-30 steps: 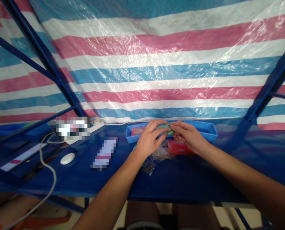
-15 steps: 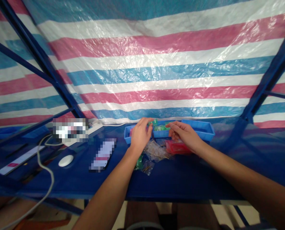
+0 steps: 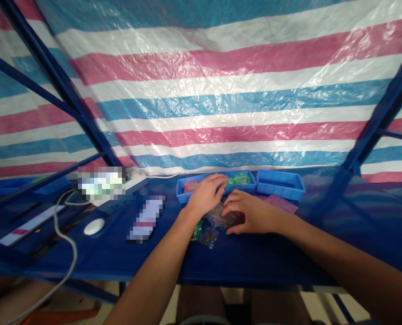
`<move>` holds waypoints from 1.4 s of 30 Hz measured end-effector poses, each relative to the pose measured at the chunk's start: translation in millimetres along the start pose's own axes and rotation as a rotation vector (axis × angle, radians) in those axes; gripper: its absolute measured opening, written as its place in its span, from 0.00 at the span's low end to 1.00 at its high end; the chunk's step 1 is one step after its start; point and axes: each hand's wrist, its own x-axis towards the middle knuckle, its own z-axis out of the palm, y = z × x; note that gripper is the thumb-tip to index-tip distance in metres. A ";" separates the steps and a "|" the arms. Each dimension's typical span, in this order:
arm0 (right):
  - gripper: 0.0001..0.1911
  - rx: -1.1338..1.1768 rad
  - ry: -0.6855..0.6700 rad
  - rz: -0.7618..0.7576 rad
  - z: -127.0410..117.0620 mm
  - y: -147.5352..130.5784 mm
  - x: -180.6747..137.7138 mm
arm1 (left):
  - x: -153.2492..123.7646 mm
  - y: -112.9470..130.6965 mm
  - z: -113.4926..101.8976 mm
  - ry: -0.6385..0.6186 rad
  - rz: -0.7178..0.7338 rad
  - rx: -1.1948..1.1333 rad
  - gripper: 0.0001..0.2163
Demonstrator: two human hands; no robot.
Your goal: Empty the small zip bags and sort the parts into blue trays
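My left hand lies over the near rim of a blue tray that holds green and pink packets. Its fingers curl loosely and point right; nothing shows in them. My right hand rests palm down on a pile of small clear plastic bags on the blue table, fingers bent over a reddish bag. More small bags with green and dark parts lie just under my left wrist.
A second blue tray stands to the right, with a pinkish bag in front of it. Left on the table lie a phone, a white mouse, a white cable and a power strip. A striped tarp hangs behind.
My hands dropped from the trays toward the table. The green packet now lies in the left tray. My right hand moved left and down onto the bags, covering the red one.
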 end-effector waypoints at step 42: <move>0.16 0.645 0.584 0.497 -10.9 26.7 0.7 | -4.9 28.8 -4.3 0.140 -0.157 -0.376 0.12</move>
